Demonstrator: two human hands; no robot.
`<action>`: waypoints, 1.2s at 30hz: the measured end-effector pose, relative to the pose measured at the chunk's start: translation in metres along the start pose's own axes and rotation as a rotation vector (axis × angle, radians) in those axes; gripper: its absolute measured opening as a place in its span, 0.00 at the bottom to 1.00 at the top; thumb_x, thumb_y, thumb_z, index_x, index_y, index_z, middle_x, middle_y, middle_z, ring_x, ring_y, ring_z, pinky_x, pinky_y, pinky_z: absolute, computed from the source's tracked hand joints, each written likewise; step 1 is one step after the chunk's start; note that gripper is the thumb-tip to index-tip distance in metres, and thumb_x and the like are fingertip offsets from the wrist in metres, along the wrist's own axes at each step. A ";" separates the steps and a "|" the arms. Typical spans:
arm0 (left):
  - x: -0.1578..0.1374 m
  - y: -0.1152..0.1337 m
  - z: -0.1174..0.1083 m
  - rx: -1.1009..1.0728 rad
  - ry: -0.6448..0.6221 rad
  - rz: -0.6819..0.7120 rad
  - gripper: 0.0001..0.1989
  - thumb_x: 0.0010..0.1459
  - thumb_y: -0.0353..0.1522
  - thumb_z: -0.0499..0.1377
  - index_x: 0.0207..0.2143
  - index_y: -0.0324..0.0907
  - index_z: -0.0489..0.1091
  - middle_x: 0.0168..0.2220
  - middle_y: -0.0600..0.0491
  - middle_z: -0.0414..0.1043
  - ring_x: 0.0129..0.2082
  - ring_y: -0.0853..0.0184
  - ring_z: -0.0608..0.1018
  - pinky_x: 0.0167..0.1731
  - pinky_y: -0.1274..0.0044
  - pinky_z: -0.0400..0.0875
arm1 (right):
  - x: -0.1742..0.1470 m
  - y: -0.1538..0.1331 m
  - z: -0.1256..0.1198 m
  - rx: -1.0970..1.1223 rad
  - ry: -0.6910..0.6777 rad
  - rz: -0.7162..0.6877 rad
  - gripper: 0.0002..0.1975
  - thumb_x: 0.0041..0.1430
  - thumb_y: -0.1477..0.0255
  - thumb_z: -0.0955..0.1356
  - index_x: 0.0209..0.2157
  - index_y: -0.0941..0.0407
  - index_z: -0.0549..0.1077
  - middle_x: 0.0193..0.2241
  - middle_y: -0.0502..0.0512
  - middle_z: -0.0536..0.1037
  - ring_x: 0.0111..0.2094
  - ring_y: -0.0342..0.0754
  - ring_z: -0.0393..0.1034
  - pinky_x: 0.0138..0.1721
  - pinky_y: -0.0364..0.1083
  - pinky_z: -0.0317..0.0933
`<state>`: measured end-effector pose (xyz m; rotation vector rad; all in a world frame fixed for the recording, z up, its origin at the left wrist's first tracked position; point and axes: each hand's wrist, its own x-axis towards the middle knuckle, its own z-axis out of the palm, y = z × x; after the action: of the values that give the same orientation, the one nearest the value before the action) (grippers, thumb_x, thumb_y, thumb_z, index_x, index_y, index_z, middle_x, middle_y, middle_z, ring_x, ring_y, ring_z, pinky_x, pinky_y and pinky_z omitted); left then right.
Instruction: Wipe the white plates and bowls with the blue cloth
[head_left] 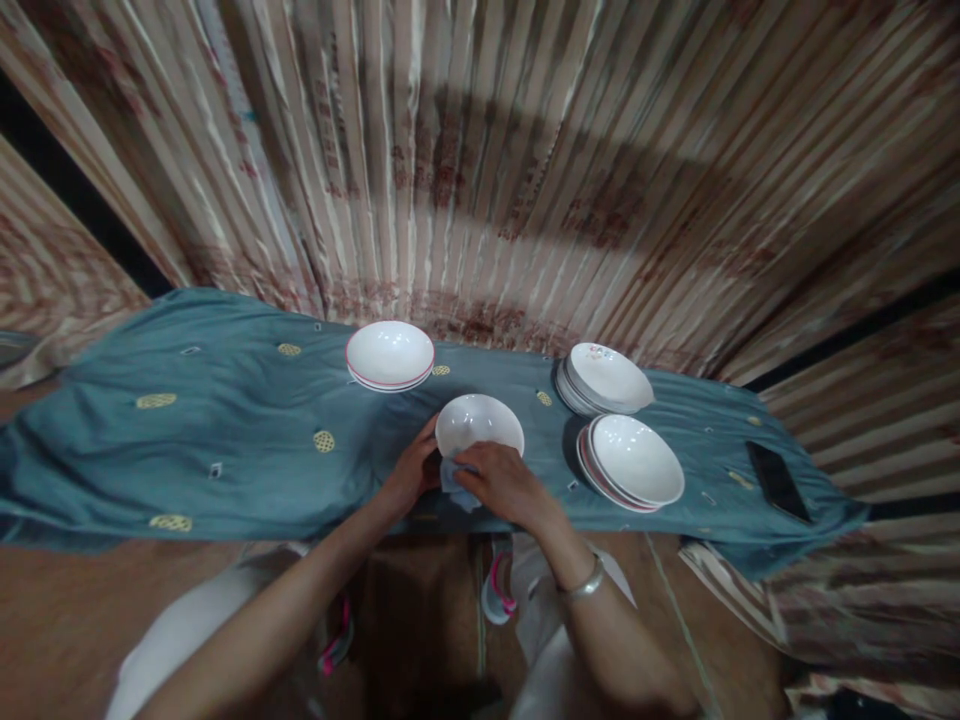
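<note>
A white bowl (472, 418) is between my hands near the front edge of the table, its inside facing up towards me. My left hand (412, 468) grips the bowl's left side, with the fingertips partly hidden behind the rim. At the near rim my right hand (504, 480) is closed on a light blue cloth (459, 485), which hangs over the front of the bowl. Beyond the bowl, to the left, stands a small stack of white bowls with a red rim (390, 355).
To the right are a stack of white plates (609, 378) with a small printed pattern and a stack of white bowls (637, 462). A black phone (778, 480) lies at the far right. A green patterned cloth (255, 440) covers the table; striped curtains (480, 200) hang behind.
</note>
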<state>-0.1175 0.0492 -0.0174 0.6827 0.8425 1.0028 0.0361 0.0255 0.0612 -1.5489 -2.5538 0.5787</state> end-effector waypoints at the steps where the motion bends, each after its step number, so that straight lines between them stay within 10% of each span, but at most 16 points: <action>1: 0.001 -0.001 0.000 -0.014 -0.002 0.017 0.32 0.53 0.36 0.60 0.61 0.45 0.65 0.49 0.48 0.76 0.34 0.64 0.78 0.27 0.77 0.73 | 0.003 0.001 0.003 0.021 0.023 -0.013 0.08 0.65 0.74 0.67 0.43 0.58 0.78 0.43 0.59 0.81 0.47 0.51 0.73 0.49 0.46 0.60; 15: 0.006 -0.008 -0.006 -0.088 0.111 -0.041 0.18 0.57 0.40 0.58 0.46 0.38 0.69 0.40 0.47 0.77 0.36 0.61 0.79 0.31 0.71 0.77 | 0.045 0.009 0.034 0.197 0.260 -0.035 0.16 0.66 0.74 0.63 0.52 0.59 0.74 0.52 0.62 0.77 0.55 0.49 0.70 0.58 0.45 0.59; 26: 0.002 -0.001 -0.004 -0.040 -0.008 -0.049 0.32 0.60 0.38 0.56 0.67 0.47 0.55 0.55 0.44 0.72 0.33 0.60 0.81 0.36 0.64 0.78 | 0.058 0.021 0.030 -0.001 0.259 0.110 0.22 0.65 0.79 0.58 0.60 0.63 0.64 0.62 0.65 0.65 0.61 0.50 0.61 0.61 0.46 0.56; 36: -0.003 0.003 -0.001 0.007 0.006 -0.049 0.38 0.54 0.30 0.60 0.67 0.48 0.55 0.41 0.51 0.79 0.30 0.61 0.82 0.37 0.66 0.78 | 0.052 0.034 0.022 -0.357 0.110 0.099 0.20 0.63 0.81 0.60 0.56 0.62 0.69 0.58 0.70 0.68 0.61 0.56 0.59 0.60 0.55 0.55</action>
<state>-0.1203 0.0474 -0.0146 0.6629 0.8641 0.9587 0.0335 0.0790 0.0223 -1.7627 -2.6118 0.0387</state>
